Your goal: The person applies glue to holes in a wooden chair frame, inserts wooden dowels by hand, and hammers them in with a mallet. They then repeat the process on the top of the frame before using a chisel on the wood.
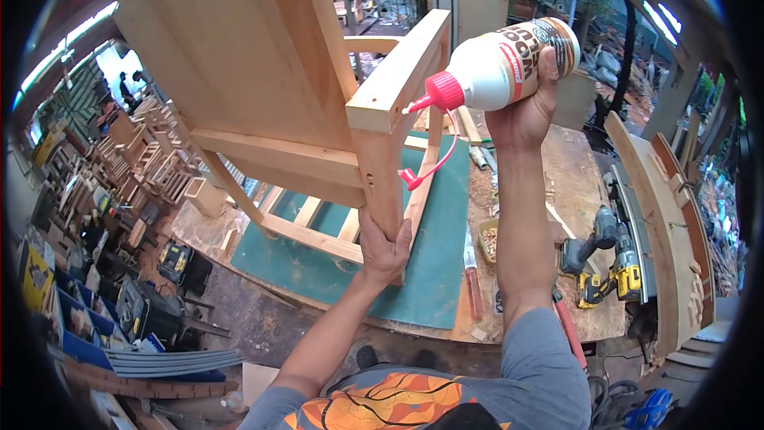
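My right hand [525, 107] is wrapped round a white wood glue bottle [509, 64], tipped on its side. Its red nozzle [426, 98] points left, the tip right at the end of the chair's armrest [410, 60]. A red cap [411, 180] dangles from the nozzle by a thin strap. Low on the wooden chair [278, 163], my left hand [384, 247] grips a leg [379, 179], fingers partly hidden behind it. Small holes show in the side of that leg. The chair stands on a green mat [342, 287] with its solid back panel toward me.
On the workbench [573, 159] to the right lie cordless drills [609, 271], a chisel [473, 283] and a small tray of wooden bits [488, 240]. Curved boards [656, 223] lean at the far right. Stacked chair frames [135, 159] and tool cases [179, 263] crowd the left.
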{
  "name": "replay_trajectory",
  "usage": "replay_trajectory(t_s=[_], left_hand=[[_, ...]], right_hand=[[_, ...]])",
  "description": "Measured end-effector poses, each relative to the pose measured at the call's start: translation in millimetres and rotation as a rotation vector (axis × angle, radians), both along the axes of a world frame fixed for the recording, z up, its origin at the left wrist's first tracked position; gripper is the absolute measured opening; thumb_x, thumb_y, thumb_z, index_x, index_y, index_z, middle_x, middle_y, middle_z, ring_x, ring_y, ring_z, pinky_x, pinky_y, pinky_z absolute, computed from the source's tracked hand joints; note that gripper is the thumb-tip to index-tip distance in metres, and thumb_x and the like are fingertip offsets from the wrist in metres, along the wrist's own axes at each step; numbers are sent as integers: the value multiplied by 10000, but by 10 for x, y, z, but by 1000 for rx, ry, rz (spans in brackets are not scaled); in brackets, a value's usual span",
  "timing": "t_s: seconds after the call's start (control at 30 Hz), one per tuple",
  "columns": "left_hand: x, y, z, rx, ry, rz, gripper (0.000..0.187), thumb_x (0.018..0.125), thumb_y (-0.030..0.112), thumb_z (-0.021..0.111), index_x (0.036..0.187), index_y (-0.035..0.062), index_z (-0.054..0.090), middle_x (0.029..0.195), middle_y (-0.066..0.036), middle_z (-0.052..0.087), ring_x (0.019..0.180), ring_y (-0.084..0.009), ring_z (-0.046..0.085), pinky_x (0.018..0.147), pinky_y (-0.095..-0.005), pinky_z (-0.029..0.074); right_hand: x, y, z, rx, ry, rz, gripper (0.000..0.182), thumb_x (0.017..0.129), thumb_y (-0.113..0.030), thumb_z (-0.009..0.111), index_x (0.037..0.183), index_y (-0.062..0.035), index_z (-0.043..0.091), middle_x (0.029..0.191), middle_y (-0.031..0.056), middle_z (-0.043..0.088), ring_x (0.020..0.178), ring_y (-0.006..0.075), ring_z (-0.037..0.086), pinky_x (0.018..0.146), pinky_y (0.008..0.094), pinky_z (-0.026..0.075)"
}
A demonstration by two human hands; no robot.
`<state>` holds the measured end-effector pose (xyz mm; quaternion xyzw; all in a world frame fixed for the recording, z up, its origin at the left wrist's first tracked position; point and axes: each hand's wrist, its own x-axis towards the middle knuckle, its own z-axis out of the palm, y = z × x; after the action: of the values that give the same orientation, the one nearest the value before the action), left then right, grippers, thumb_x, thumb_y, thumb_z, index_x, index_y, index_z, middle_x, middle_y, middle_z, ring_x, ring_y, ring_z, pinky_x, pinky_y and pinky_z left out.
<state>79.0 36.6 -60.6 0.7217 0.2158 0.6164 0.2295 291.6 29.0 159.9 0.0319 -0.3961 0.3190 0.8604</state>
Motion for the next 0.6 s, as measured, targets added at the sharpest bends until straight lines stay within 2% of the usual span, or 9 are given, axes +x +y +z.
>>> replay_trajectory(t_s=[0.03, 0.1, 0.27, 0.33, 0.4, 0.47, 0.53, 0.6], left_hand=[[-5, 6, 20, -2, 9, 14, 646, 920, 148, 706, 1394, -87, 334, 1224, -276, 505, 1052, -416, 575, 907, -461, 480], [-5, -9, 31, 57, 60, 61, 677, 944, 153, 658, 1440, -93, 267, 1201, -223, 518, 1031, -297, 562, 909, -404, 474], [6, 1, 8, 5, 54, 56, 684, 947, 176, 659, 1438, -93, 266, 1164, -212, 541, 1004, -295, 573, 893, -405, 480], [4, 7, -1, -13, 54, 51, 684, 948, 180, 659, 1437, -93, 266, 1155, -210, 546, 996, -295, 576, 888, -409, 482], [24, 15, -38, 48, 37, 98, 683, 951, 195, 662, 1434, -90, 272, 1169, -215, 546, 1004, -294, 577, 893, -411, 480], [15, 9, -61, 24, 39, 97, 686, 951, 199, 664, 1435, -88, 273, 1178, -214, 546, 1019, -294, 575, 904, -408, 477], [22, -9, -76, 1, 46, 90, 689, 951, 204, 667, 1436, -86, 273, 1187, -213, 546, 1033, -294, 573, 916, -406, 474], [15, -1, -64, 27, 9, 73, 680, 932, 181, 706, 1413, -101, 317, 1227, -278, 519, 1054, -417, 591, 882, -455, 500]], right_hand=[[-20, 33, 24, 20, -29, 10, 418, 981, -357, 663, 1263, -58, 587, 1146, 80, 694, 1068, 212, 679, 977, 392, 550], [-29, 113, 11, 44, -46, 11, 344, 968, -268, 699, 1239, -85, 593, 1105, 43, 698, 1029, 174, 687, 932, 356, 575], [-2, 185, 27, 39, -63, 25, 366, 962, -265, 711, 1255, -83, 589, 1108, 43, 697, 1037, 169, 687, 924, 342, 582], [-1, 189, 37, 59, -59, -125, 423, 981, -334, 674, 1295, -65, 590, 1216, 67, 692, 1104, 202, 675, 983, 399, 556], [-55, 71, -19, 72, -65, -147, 380, 987, -311, 669, 1270, -66, 606, 1194, 55, 702, 1079, 183, 684, 979, 390, 556], [-159, -165, -132, 168, -110, -408, 525, 956, -358, 704, 1353, -54, 546, 1284, 99, 658, 1156, 233, 649, 1021, 428, 534], [-639, -528, -166, -59, -76, -837, 760, 920, -470, 718, 1465, -36, 414, 1385, 157, 571, 1270, 312, 572, 1085, 499, 488], [-288, -940, -508, 139, -520, -929, 1012, 865, -621, 705, 1514, 14, 258, 1425, 241, 497, 1263, 368, 581, 1071, 530, 513]])
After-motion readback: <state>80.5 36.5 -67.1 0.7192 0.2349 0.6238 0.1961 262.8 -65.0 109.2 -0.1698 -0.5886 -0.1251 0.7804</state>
